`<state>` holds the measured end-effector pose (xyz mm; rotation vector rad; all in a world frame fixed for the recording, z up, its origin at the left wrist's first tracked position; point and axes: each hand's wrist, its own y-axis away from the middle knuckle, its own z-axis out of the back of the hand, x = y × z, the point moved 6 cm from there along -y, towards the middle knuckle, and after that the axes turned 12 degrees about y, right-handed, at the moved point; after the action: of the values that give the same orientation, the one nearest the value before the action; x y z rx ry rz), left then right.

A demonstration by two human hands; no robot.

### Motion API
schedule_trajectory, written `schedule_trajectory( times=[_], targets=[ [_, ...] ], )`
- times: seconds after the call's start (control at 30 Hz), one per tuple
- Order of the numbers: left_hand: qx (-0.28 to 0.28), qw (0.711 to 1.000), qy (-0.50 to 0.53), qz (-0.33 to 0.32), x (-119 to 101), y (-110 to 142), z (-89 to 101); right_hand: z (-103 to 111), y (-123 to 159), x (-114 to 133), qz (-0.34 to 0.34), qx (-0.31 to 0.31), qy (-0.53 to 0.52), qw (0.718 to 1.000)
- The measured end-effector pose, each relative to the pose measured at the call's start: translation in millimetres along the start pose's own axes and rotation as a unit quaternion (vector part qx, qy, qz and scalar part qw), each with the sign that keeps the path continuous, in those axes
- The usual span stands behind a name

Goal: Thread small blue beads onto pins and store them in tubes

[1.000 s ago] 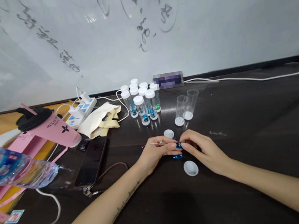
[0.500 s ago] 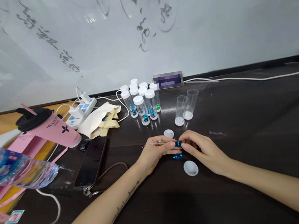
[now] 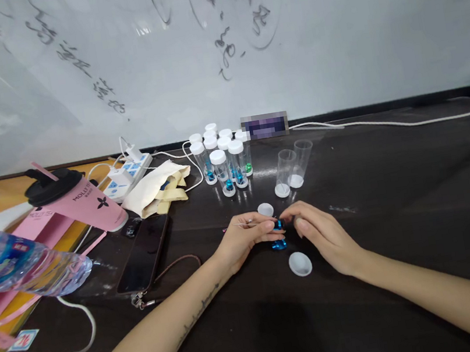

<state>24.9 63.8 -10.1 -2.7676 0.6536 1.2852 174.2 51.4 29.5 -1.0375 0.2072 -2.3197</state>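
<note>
I see a small, glossy blue piece [image 3: 278, 225], well to the right of the pink cup [image 3: 91, 200], pinched in the left grip [image 3: 249, 241]. The cup reads "MOLLY TE", the rest curving away. The right grip [image 3: 328, 237], at the piece a moment ago, has parted, thumb drawn back.

Blue piece [image 3: 278, 225], white caps [image 3: 218, 157], pink cup [image 3: 84, 200] with black flower motif [image 3: 102, 203], dark-brown table [image 3: 396, 193]

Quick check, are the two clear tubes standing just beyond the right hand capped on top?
No, the front tube and the back tube both show open rims at the top.
</note>
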Motion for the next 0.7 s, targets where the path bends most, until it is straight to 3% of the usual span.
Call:
schedule_trajectory(
  times=[0.7],
  targets=[
    [-0.008,1.000,0.008,-0.002,-0.3,-1.5,2.7,1.8,0.9,-1.2,0.018,-0.024,-0.017,0.999]
  ],
)
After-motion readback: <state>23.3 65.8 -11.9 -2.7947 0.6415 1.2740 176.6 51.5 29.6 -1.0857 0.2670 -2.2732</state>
